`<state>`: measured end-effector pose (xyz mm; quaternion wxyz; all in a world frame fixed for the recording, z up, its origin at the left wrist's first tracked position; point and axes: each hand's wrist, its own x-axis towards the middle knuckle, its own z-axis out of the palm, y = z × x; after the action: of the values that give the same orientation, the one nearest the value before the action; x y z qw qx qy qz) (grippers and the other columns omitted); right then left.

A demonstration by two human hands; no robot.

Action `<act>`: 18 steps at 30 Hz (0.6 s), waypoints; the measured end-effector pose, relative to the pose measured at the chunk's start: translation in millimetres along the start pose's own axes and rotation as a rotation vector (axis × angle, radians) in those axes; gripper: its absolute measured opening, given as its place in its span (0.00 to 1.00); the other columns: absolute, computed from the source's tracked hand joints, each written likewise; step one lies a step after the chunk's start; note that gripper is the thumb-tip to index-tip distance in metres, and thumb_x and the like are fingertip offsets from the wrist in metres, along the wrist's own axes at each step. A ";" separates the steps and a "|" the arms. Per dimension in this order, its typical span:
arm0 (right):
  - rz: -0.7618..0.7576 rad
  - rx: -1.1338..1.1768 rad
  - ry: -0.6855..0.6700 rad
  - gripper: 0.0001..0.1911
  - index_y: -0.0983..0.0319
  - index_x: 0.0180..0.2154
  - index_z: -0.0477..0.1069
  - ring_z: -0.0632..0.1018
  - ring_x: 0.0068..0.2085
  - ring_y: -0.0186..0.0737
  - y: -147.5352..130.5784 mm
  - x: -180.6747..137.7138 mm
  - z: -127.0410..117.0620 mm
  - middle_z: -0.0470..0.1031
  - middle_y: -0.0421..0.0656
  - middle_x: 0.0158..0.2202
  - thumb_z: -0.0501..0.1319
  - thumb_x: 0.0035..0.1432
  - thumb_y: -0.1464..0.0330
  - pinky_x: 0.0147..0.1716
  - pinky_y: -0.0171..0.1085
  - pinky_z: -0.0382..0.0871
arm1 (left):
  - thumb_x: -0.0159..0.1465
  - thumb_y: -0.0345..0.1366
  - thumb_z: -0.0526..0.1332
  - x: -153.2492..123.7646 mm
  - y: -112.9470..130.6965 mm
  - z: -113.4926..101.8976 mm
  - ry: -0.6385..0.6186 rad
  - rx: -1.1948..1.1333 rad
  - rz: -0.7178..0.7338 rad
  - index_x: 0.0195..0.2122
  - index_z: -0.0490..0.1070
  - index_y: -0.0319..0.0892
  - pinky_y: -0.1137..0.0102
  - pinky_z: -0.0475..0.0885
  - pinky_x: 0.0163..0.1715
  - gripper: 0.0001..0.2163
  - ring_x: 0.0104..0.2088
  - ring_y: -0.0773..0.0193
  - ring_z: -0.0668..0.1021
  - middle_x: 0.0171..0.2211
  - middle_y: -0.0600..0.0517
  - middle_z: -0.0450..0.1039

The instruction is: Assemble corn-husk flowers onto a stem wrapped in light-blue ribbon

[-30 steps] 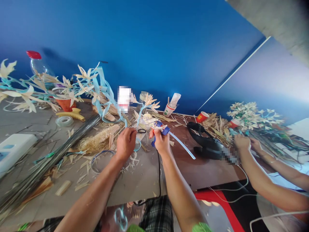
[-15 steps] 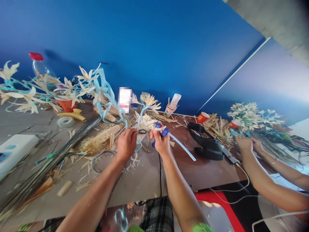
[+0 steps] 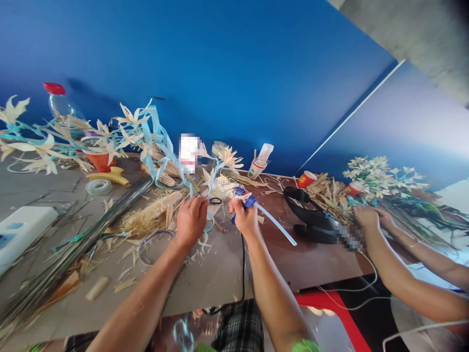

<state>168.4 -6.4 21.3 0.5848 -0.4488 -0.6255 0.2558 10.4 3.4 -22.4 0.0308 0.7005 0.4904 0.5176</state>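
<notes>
My left hand [image 3: 191,221] is closed around the lower end of a thin stem [image 3: 211,183] wrapped in light blue tape. A pale corn-husk flower [image 3: 230,159] tops that stem. My right hand [image 3: 245,216] grips a blue hot glue gun [image 3: 249,201], and a long translucent glue stick [image 3: 278,226] juts out of its back. Pale husk strips [image 3: 229,185] lie around the gun's front, hiding its nozzle. Between my hands are a small black ring [image 3: 215,201] and a roll of light blue tape [image 3: 209,222].
Wire stems [image 3: 84,234], a corn cob [image 3: 166,198] and a clear tape roll [image 3: 98,187] lie leftward. Husk flowers on blue stems [image 3: 40,146] stand behind. A black headset-like object [image 3: 315,222] sits to the right, near a co-worker's hands [image 3: 368,217]. A black cord [image 3: 242,269] hangs over the edge.
The view has shifted very slightly. Both of my hands keep their holds and positions, with the flower stem and the glue gun almost still.
</notes>
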 end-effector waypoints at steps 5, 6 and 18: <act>-0.028 0.046 0.024 0.23 0.59 0.23 0.60 0.68 0.21 0.34 -0.5 0.6 0.8 0.63 0.37 0.17 0.53 0.57 0.47 0.26 0.37 0.64 | 0.64 0.34 0.53 0.3 -0.6 0.4 0.015 0.005 0.037 0.33 0.71 0.41 0.67 0.66 0.37 0.08 0.33 0.61 0.75 0.30 0.48 0.75; -0.020 0.050 0.031 0.24 0.58 0.23 0.59 0.68 0.21 0.34 -1.1 0.9 0.7 0.62 0.37 0.17 0.52 0.56 0.46 0.26 0.37 0.64 | 0.64 0.34 0.53 0.3 -0.3 0.5 0.014 0.003 0.041 0.33 0.71 0.41 0.67 0.66 0.36 0.08 0.33 0.61 0.75 0.30 0.48 0.75; 0.025 0.035 -0.026 0.22 0.60 0.36 0.66 0.68 0.22 0.35 0.7 -2.0 0.5 0.63 0.35 0.18 0.53 0.57 0.47 0.28 0.38 0.65 | 0.64 0.34 0.53 1.6 3.1 -2.6 0.003 0.015 -0.001 0.33 0.71 0.42 0.67 0.67 0.36 0.09 0.33 0.61 0.76 0.30 0.48 0.75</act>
<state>167.9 -7.7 19.7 0.5811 -0.4430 -0.6227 0.2797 10.4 1.7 -18.4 0.0251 0.6997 0.4946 0.5150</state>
